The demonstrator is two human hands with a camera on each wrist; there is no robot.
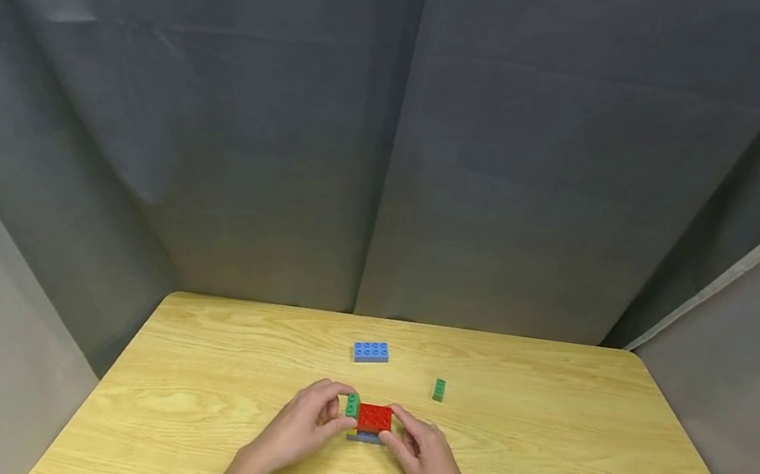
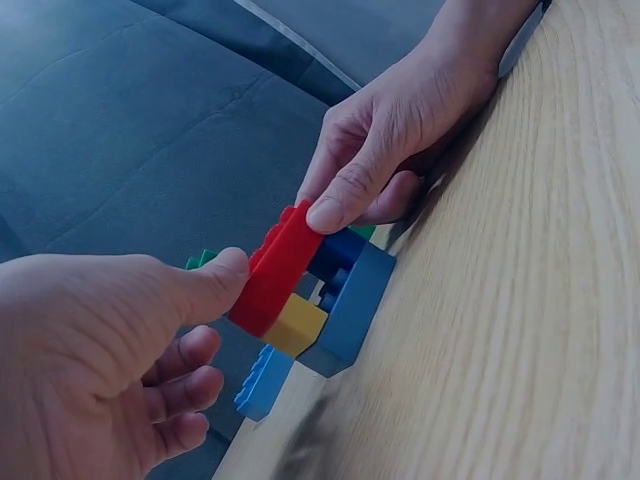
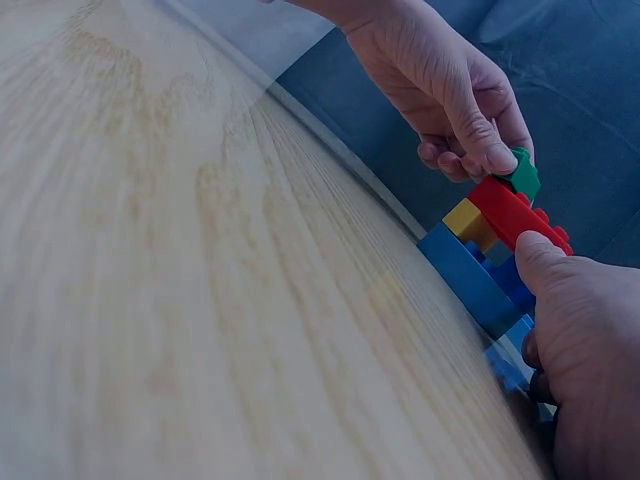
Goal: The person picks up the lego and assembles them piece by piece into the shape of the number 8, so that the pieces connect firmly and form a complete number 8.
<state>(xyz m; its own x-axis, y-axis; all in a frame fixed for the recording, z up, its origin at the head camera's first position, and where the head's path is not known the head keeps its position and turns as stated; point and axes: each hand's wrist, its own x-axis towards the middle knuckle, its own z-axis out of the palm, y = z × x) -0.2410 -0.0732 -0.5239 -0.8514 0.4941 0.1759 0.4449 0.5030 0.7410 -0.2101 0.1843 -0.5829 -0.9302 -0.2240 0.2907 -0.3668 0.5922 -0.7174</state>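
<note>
A small stack of toy building bricks stands near the table's front middle. At its bottom is a blue brick (image 2: 352, 312), with a yellow brick (image 2: 297, 325) on one end and a darker blue brick (image 2: 338, 250) on the other. A red brick (image 1: 374, 419) spans the top. My left hand (image 1: 307, 420) pinches a small green brick (image 1: 352, 406) between thumb and forefinger, right at the red brick's left end and slightly tilted in the right wrist view. My right hand (image 1: 426, 459) grips the red brick's right end, thumb on its near side.
On the wooden table (image 1: 224, 377), a loose blue brick (image 1: 371, 352) lies behind the stack. Another small green brick (image 1: 439, 390) lies to the right, farther back than the hands. Grey curtains (image 1: 278, 135) hang behind the table and along its sides.
</note>
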